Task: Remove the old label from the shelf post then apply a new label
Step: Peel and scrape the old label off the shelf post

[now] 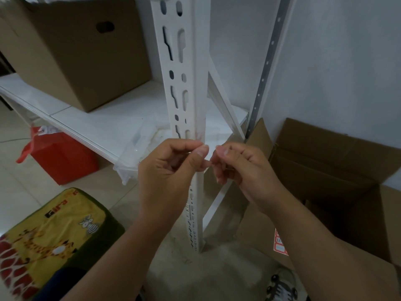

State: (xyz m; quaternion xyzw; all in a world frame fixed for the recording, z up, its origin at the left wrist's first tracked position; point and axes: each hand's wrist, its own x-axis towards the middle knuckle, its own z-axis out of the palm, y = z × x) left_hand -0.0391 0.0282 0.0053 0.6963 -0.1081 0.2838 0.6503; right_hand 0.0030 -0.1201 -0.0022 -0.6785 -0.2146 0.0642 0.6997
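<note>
Near: your left hand (171,168) and right hand (236,168) meet in front of the post (184,83). Fingers on both curl in tight, thumbs to forefingers, pinching a small pale scrap between them; label or backing, you cannot tell. It is off the post. If it is the new label, peel slowly, keep the glue off your fingers. Behind: smudge (196,134) on the post just above your hands; press there. Far: box (76,51) on the shelf (104,122).

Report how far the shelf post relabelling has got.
Done: the shelf post above the hands shows no label, only smudges. In hand: left hand and right hand pinch something small in front of it, too hidden to identify. Left: no new label is visible on the post.
</note>
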